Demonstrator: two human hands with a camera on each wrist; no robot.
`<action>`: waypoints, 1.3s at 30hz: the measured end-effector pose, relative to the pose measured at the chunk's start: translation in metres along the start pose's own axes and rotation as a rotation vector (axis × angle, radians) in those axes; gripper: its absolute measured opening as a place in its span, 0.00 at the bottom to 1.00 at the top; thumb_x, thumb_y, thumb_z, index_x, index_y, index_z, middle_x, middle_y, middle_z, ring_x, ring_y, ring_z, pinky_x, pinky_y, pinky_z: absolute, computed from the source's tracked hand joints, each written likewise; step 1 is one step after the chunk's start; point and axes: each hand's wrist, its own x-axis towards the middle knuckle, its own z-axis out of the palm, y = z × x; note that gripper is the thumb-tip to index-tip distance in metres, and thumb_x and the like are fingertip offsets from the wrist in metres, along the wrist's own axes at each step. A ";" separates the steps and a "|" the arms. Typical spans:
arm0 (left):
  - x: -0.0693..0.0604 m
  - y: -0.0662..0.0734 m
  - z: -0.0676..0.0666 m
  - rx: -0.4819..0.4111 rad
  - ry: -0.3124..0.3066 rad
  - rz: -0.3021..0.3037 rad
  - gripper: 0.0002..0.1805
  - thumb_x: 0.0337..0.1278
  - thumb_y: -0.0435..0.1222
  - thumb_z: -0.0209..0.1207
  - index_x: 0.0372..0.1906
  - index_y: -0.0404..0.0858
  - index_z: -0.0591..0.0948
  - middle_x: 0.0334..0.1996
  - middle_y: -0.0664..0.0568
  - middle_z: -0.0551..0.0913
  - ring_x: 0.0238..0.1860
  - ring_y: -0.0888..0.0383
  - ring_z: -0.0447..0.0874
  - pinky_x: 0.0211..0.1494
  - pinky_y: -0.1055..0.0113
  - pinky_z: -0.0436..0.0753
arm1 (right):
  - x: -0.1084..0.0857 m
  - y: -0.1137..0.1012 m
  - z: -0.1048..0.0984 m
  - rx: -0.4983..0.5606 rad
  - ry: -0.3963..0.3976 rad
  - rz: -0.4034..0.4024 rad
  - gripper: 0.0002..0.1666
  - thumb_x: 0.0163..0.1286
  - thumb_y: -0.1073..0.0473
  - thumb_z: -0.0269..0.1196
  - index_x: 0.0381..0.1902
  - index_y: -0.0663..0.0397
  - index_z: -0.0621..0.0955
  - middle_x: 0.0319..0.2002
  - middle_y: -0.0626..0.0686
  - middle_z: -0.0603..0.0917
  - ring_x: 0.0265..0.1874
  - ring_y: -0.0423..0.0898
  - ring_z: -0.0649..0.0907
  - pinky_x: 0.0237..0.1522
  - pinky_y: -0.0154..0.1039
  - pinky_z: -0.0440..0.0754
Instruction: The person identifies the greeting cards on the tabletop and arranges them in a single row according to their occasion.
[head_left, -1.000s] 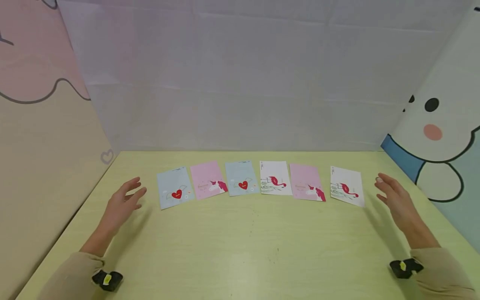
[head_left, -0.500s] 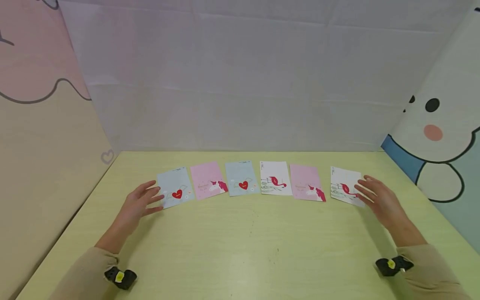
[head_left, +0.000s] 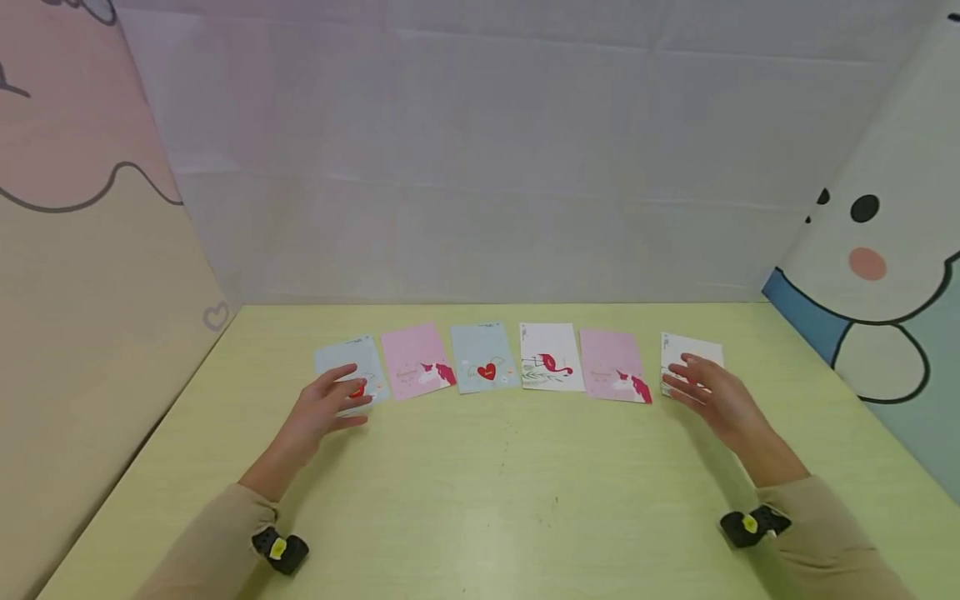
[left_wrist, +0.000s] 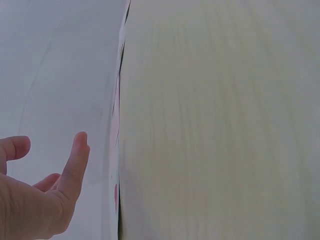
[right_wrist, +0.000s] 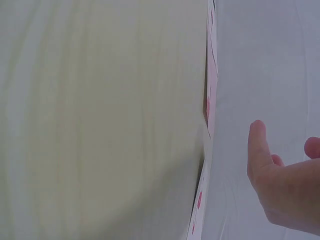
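Observation:
A slightly curved row of cards lies on the table (head_left: 510, 492) in the head view. From the left come a blue heart card (head_left: 348, 354), a pink unicorn card (head_left: 412, 354), a second blue heart card (head_left: 480, 346), a white flamingo card (head_left: 547, 342), another pink unicorn card (head_left: 609, 354) and a second white flamingo card (head_left: 693, 344). My left hand (head_left: 318, 417) hovers over the leftmost heart card and hides part of it, fingers spread and holding nothing. Above the rightmost flamingo card is my right hand (head_left: 723, 404), its fingers loosely extended and bare. Both wrist views show the hands raised off the tabletop.
A pale cloth backdrop (head_left: 480, 167) stands behind the table's far edge. Printed cartoon panels flank both sides, a beige and pink one (head_left: 90, 292) on the left and a bear-like one (head_left: 900, 275) on the right. Each sleeve carries a small black wrist device (head_left: 281, 550).
Both hands have moved inward from outside the row, the left to the right and the right to the left, each coming over an end card. The cards have stayed in place.

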 end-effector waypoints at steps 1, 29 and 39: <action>0.001 0.000 0.002 0.001 -0.008 0.001 0.30 0.63 0.39 0.46 0.65 0.31 0.51 0.58 0.32 0.61 0.53 0.41 0.68 0.43 0.60 0.77 | 0.001 0.001 0.003 0.000 -0.004 0.004 0.36 0.69 0.56 0.48 0.64 0.67 0.45 0.41 0.44 0.75 0.40 0.39 0.78 0.44 0.34 0.75; 0.025 -0.001 0.069 -0.013 -0.132 -0.060 0.27 0.60 0.34 0.50 0.62 0.31 0.58 0.54 0.33 0.67 0.50 0.41 0.71 0.40 0.58 0.78 | 0.038 0.021 0.082 -0.206 -0.062 0.131 0.30 0.69 0.60 0.47 0.61 0.75 0.54 0.53 0.71 0.67 0.38 0.46 0.80 0.46 0.41 0.74; 0.037 0.005 0.086 0.028 -0.131 -0.075 0.25 0.60 0.35 0.51 0.60 0.31 0.61 0.51 0.35 0.70 0.48 0.41 0.72 0.38 0.58 0.79 | 0.051 0.024 0.109 -0.271 -0.107 0.110 0.28 0.68 0.62 0.48 0.59 0.76 0.58 0.53 0.72 0.67 0.42 0.51 0.79 0.43 0.38 0.76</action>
